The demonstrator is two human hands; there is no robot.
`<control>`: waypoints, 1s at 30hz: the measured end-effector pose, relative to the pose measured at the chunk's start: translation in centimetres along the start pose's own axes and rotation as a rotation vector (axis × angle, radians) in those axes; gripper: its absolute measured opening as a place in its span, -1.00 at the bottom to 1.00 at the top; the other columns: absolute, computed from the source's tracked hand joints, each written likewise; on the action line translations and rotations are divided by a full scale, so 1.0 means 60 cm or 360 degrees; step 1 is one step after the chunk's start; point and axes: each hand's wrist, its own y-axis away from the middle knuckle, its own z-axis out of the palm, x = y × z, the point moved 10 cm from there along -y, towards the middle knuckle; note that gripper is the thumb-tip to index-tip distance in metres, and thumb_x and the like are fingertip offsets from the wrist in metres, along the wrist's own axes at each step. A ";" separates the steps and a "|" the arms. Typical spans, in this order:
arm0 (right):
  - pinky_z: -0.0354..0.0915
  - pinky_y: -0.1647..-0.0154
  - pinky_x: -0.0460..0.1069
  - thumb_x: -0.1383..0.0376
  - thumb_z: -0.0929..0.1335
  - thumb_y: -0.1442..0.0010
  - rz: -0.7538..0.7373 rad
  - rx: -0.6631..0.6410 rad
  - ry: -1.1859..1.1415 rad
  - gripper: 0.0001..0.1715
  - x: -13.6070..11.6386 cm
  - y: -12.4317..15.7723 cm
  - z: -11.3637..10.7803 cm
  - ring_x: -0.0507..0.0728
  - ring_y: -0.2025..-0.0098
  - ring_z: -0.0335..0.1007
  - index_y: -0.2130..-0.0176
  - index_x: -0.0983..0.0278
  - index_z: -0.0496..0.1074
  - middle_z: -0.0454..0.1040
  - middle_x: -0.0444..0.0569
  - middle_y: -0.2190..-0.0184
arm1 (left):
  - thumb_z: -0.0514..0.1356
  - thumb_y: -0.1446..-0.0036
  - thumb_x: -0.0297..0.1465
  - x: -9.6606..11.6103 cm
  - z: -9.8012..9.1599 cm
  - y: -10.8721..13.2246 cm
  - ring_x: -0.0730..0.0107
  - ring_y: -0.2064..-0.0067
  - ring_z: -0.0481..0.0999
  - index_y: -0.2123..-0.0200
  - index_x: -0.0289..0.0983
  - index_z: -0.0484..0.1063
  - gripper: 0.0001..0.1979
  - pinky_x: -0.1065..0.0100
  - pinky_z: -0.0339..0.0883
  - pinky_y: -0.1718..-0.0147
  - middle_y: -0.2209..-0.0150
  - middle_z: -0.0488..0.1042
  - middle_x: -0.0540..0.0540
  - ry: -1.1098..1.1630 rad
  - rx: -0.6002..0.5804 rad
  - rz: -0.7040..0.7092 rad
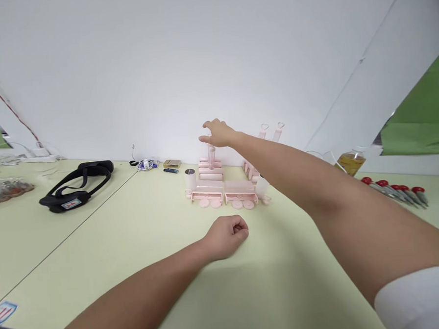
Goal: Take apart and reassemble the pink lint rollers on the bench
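Observation:
My left hand rests on the table with its fingers curled in, nothing visible inside. Above the pink pieces at the back, my right hand is raised, thumb and fingers apart, over an upright clear pink tube. Whether it touches the tube's top is hard to tell. Behind, pink bars lie stacked. Two pink holders with rollers and round discs stand side by side in front, with a white cylinder at the left end and another at the right, partly behind my right arm.
A black head strap lies at the left. Cables and a small box sit near the wall. At the right are a bottle of yellow liquid and several red-topped items. Heart-topped pink sticks stand behind my right arm.

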 end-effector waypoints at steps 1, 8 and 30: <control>0.25 -0.01 0.18 -0.13 0.24 -0.18 0.0100 -0.0041 -0.0015 -0.23 0.002 -0.011 0.012 0.38 -0.12 0.22 -0.23 0.19 0.16 0.19 0.19 -0.17 | 0.08 -0.10 -0.30 0.001 0.000 0.000 0.47 0.42 0.36 0.34 -0.27 0.43 -0.81 0.46 0.21 0.46 0.42 0.45 0.00 -0.0005 0.0002 0.0001; 0.35 0.18 0.17 0.12 0.33 -0.19 0.0457 -0.0139 0.0083 -0.50 0.022 -0.048 0.080 0.37 0.09 0.41 -0.02 0.38 0.40 0.37 0.37 0.02 | 0.09 -0.08 -0.31 0.005 0.004 0.002 0.45 0.41 0.39 0.32 -0.27 0.44 -0.81 0.46 0.22 0.48 0.41 0.47 -0.01 -0.0015 -0.0035 -0.0023; 0.33 0.31 0.03 0.22 0.46 -0.06 0.0539 -0.0206 0.0498 -0.63 0.191 0.004 0.053 0.29 0.22 0.47 0.17 0.43 0.53 0.52 0.27 0.26 | 0.09 -0.08 -0.31 0.007 0.004 0.003 0.46 0.40 0.40 0.32 -0.25 0.45 -0.81 0.47 0.20 0.48 0.39 0.49 0.01 -0.0116 -0.0043 -0.0003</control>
